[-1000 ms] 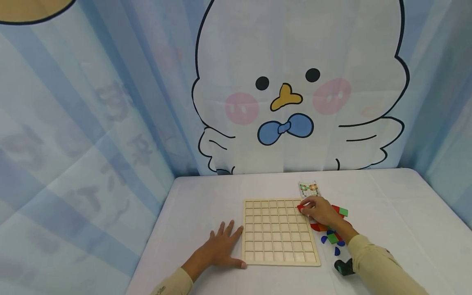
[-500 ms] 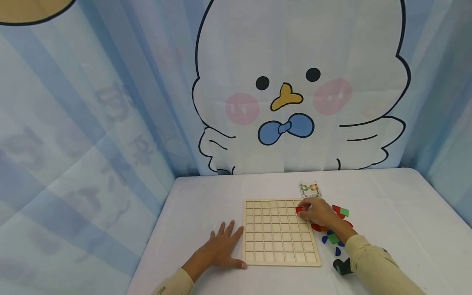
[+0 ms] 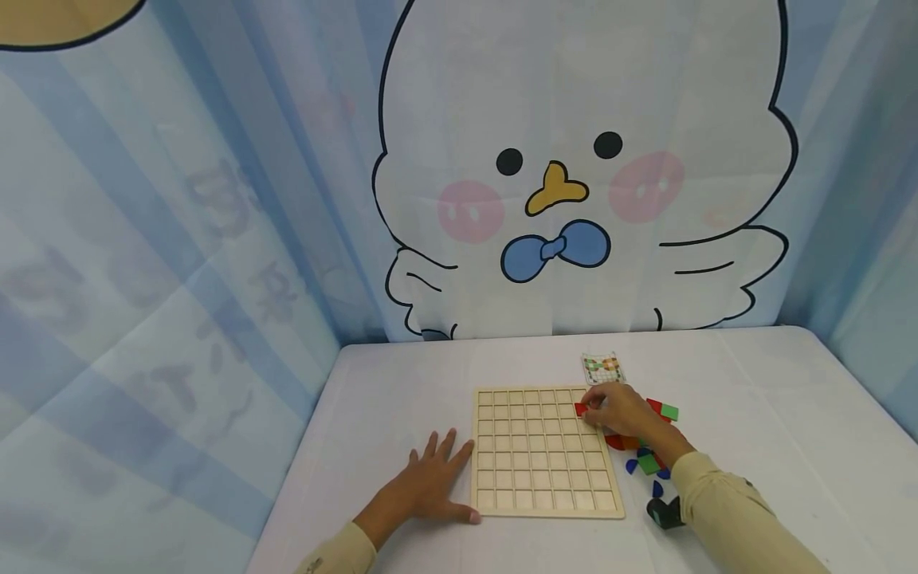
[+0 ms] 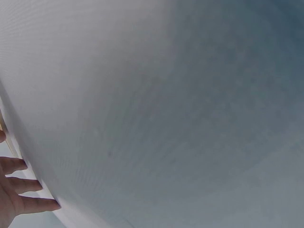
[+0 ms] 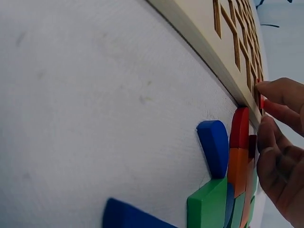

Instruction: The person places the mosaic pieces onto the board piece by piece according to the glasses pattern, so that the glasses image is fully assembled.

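A wooden grid board [image 3: 534, 458] with rows of square cells lies on the white table. At its upper right corner my right hand [image 3: 622, 413] pinches a small red block [image 3: 580, 409] with the fingertips, over the cells there. In the right wrist view the red block [image 5: 261, 101] is mostly hidden by the fingers of the right hand [image 5: 283, 147]. My left hand [image 3: 430, 485] is spread flat at the board's left edge, index finger and thumb touching it or very close. Spread fingers of the left hand [image 4: 21, 190] also show in the left wrist view.
Right of the board lies a loose pile of red, orange, green and blue blocks, including a green block [image 3: 649, 464] and a blue block [image 5: 214, 148]. A printed pattern card [image 3: 603, 368] is behind the board. A dark object [image 3: 665, 513] lies beside the right sleeve.
My right hand has brought the red block slightly left and down onto the upper right of the board. The left hand stays where it was.
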Tool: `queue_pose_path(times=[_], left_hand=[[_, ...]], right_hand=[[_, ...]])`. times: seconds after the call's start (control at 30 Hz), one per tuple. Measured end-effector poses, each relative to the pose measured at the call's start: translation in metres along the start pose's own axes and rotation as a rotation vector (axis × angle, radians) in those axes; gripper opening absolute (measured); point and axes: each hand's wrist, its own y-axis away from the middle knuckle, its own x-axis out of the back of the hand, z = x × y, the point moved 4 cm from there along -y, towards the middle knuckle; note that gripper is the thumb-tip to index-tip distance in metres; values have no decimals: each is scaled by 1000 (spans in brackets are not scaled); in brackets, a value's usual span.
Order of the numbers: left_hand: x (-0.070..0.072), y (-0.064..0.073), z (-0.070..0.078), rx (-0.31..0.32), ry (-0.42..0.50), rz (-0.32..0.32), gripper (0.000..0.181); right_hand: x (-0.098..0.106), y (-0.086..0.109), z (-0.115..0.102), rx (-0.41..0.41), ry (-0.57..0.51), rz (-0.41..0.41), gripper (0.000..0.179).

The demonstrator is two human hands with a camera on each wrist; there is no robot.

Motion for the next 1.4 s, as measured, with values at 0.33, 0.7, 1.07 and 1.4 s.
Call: queue_pose_path(times=[0.33,0.7,1.07,1.4], left_hand=[[3,3,2,-14,1,1,114],[-1,1,1,-5,10,-10,113],[2,1,1,9,26,-21,114],[1,0,1,9,17,-12,114]], right_hand=[[1,3,-4,27,-6,-6,21],[0,5,-3,73,10,-38,33],[17,16,10,98,-233,-124,42],[31,45,39,115,-12,-34,30]])
